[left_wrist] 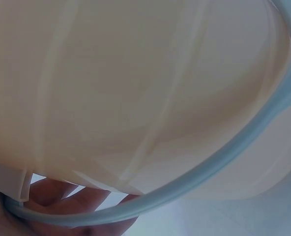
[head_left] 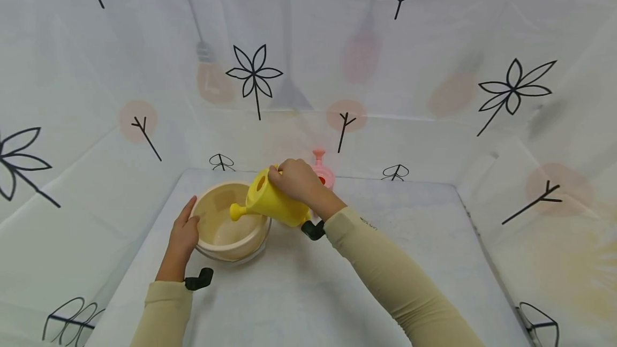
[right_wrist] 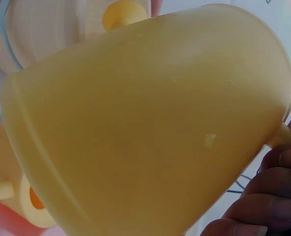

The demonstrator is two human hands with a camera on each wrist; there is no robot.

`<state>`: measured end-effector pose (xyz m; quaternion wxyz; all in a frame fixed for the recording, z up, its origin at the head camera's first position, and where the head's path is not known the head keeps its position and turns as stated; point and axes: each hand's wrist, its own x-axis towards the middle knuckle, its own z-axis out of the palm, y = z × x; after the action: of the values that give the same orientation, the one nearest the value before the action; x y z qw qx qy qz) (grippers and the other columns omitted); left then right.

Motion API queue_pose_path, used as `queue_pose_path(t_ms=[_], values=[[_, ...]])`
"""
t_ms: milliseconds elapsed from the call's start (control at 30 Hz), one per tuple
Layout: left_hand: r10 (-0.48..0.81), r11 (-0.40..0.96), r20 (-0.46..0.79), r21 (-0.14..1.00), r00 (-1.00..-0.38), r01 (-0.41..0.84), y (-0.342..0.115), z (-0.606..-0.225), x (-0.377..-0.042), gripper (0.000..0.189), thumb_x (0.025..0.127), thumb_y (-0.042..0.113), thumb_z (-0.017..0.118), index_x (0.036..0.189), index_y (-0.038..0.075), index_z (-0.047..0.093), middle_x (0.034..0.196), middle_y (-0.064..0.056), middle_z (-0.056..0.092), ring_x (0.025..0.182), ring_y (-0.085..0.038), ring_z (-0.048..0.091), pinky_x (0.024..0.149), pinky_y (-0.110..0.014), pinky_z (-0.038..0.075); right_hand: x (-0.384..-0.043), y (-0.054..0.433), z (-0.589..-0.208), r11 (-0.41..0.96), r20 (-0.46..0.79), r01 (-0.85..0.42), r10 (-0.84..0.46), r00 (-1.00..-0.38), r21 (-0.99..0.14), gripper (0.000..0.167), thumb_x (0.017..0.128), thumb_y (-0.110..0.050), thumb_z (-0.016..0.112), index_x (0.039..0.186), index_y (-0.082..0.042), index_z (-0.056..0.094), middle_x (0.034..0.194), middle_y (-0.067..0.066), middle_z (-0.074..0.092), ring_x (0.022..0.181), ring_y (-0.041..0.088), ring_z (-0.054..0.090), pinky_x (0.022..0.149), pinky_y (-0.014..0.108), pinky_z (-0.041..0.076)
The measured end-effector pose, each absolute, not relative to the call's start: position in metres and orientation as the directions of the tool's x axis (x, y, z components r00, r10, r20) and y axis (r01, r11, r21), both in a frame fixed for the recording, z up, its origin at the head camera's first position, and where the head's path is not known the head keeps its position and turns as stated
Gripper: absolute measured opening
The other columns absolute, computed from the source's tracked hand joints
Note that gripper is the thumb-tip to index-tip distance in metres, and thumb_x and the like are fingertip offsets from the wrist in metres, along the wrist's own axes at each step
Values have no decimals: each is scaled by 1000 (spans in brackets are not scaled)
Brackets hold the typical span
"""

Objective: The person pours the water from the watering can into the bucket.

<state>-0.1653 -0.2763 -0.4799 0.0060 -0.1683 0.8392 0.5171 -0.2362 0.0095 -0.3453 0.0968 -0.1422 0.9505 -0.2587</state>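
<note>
A cream bucket (head_left: 226,248) with a grey-blue handle (left_wrist: 185,187) stands on the table at left. My left hand (head_left: 185,234) grips its left side near the rim; the fingers (left_wrist: 81,204) show past the bucket's edge in the left wrist view. With my right hand (head_left: 301,182) I hold a yellow watering can (head_left: 275,202) by its handle, tilted so that its spout points left over the bucket's opening. In the right wrist view the can's body hides much of the scene, and curled fingers (right_wrist: 268,196) show at the right. No water is visible.
A pink watering can (head_left: 324,171) stands behind my right hand, partly covered. At the right wrist view's lower left is another yellow piece (right_wrist: 8,162) with an orange opening. The white table (head_left: 385,261) meets printed cloth walls (head_left: 299,68) behind and at the sides.
</note>
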Motion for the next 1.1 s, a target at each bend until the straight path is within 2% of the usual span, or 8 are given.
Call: queue_pose_path(t_ms=[267, 467, 1100], values=[[-282, 391, -172, 878, -944, -277, -276, -482, -166, 55, 103, 17, 25, 157, 28, 16, 163, -4, 13, 151, -31, 11, 121, -52, 13, -236, 9, -346, 823, -66, -265, -343, -937, -503, 52, 97, -44, 34, 69, -12, 64, 62, 1, 48, 66, 18, 52, 54, 25, 38], [-282, 398, -168, 875, -945, -274, -277, -482, -167, 55, 103, 17, 25, 156, 30, 16, 163, -4, 13, 151, -31, 11, 121, -52, 13, -236, 9, -345, 824, -69, -265, -343, -937, -501, 53, 97, -45, 33, 65, -12, 59, 60, 0, 46, 63, 17, 50, 52, 24, 37], [-285, 389, -177, 877, -942, -282, -277, -482, -168, 55, 103, 18, 25, 156, 30, 16, 163, -4, 13, 151, -31, 11, 121, -53, 13, -237, 8, -345, 824, -83, -257, -343, -936, -504, 53, 97, -45, 33, 70, -12, 64, 62, 1, 49, 66, 18, 53, 54, 25, 40]])
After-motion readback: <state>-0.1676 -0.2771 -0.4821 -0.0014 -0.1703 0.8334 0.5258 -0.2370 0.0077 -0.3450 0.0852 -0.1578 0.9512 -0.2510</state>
